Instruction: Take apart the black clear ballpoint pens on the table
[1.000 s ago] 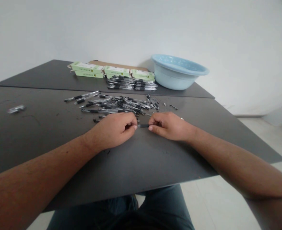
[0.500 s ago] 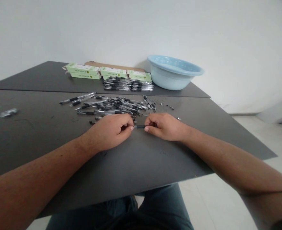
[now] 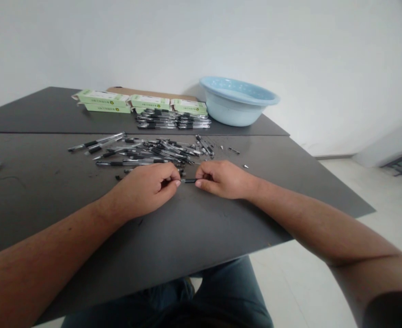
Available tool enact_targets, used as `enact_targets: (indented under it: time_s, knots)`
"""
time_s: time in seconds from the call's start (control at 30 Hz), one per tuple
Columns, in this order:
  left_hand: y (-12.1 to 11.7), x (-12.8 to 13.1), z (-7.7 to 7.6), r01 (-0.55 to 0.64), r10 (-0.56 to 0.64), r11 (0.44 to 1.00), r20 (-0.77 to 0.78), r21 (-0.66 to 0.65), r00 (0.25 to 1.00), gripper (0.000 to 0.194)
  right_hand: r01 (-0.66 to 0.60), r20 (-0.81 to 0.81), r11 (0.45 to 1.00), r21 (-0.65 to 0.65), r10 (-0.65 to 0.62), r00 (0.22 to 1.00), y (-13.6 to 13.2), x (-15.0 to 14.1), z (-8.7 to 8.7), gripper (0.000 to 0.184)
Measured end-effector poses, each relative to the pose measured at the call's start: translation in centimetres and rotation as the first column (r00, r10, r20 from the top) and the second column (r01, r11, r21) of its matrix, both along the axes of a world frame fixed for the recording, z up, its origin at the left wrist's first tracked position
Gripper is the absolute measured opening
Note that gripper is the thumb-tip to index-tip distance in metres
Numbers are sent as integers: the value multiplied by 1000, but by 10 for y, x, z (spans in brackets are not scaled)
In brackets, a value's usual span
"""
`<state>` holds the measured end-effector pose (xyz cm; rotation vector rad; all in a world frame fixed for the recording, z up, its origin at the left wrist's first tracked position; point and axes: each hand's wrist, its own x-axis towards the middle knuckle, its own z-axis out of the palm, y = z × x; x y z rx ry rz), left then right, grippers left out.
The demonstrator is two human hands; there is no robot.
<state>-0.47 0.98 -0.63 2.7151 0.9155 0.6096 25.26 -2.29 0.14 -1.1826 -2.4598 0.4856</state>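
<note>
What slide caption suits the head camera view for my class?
Left hand and right hand hold one pen near loose pens, with green boxes and a blue basin behind.

Forearms [image 3: 67, 232] angled inward, left grip [image 3: 141, 187] pinched, right grip [image 3: 223, 179] pinched opposite

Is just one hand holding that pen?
No, the left hand and the right hand both hold the pen, which shows between them.
</note>
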Motion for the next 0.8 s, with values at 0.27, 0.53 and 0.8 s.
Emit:
enact_targets:
  time_s: [0.27,0.53,0.8]
  knots:
    - [0,1,1,4,-4,1000,-15,0,1000,14,-88,-1,996,-20,88,996,1,-2,-2,18]
    - [-2,0,-1,-85,98,991,132,-101,986,28,82,-204,996,-32,-87,975,13,28,9,19]
    - [-2,0,-3,-78,84,996,116,-52,990,22,294,30,950,104,-298,954,37,62,5,19]
